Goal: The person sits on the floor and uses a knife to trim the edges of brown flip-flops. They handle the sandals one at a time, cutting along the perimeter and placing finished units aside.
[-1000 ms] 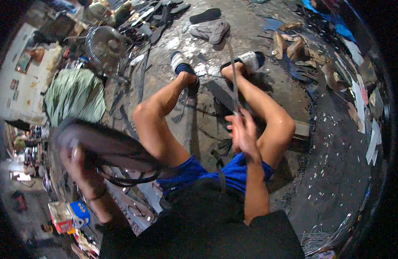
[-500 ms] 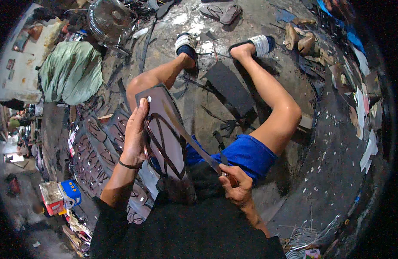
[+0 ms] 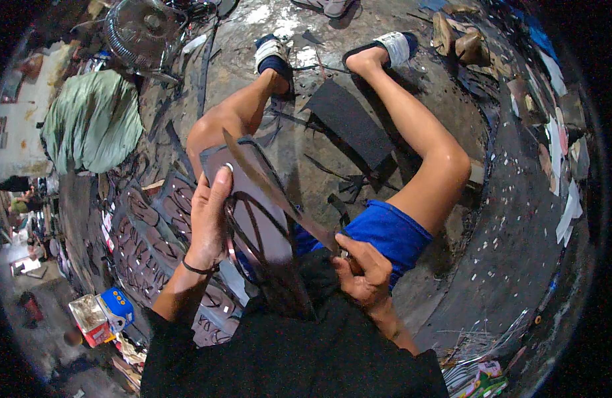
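My left hand [image 3: 209, 209] is closed round the left edge of a brown flip-flop [image 3: 269, 229], thumb lying on its top face. Dark straps cross the sole, and its far end still has squared, dark-edged sheet around it. In my right hand [image 3: 365, 272], fingers are wrapped round the handle of a long, narrow knife [image 3: 272, 192]. The blade slants across the flip-flop's right side, its tip reaching past the sole's far end. The flip-flop's near end rests against my black shirt, above my lap.
Several similar flip-flops [image 3: 146, 252] lie in rows at my left. A dark rectangular sheet [image 3: 349, 123] and strap scraps lie between my legs. Beyond are a metal fan [image 3: 143, 33] and a pale green cloth bundle [image 3: 93, 123]. A blue box [image 3: 117, 306] stands at lower left.
The knife's blade has slid away from me along the flip-flop, so its tip now sticks out past the far end. The flip-flop has tilted slightly. The whole view has shifted a little.
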Demonstrator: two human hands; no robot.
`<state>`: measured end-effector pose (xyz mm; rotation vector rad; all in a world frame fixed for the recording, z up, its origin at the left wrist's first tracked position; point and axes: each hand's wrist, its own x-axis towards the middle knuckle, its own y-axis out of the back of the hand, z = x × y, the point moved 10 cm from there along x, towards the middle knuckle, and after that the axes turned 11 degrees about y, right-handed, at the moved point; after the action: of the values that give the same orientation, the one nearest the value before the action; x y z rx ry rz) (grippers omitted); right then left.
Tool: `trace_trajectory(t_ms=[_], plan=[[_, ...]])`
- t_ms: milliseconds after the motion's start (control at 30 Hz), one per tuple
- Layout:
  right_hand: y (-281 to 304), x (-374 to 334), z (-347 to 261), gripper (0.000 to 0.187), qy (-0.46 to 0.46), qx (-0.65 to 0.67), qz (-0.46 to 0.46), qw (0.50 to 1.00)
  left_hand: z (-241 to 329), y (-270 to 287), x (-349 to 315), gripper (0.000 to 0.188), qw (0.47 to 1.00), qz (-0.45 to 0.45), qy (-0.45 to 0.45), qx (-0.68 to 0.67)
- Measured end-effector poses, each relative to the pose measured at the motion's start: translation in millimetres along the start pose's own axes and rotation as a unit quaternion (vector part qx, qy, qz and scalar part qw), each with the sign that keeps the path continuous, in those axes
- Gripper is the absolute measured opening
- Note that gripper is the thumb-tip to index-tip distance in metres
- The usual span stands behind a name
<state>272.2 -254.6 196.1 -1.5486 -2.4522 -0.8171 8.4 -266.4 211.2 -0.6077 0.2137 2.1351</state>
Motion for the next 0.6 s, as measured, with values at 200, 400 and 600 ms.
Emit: trace_trajectory(t_ms=[200,400,600], plan=[[3,58,2,0.029,0.008,0.008,0.01,1.0,-1,-29,-1,0.037,0.997,-0.073,0.006,-0.008],[10,122,25,0.027,-0.092,0.147,0.049,0.984,51,-38,7,0.048,0.989,-0.106,-0.077,0.069],[40,30,6,0.03,0.035,0.045,-0.049,0.997,51,-27,3,0.055,0.969,-0.183,-0.048,0.158]])
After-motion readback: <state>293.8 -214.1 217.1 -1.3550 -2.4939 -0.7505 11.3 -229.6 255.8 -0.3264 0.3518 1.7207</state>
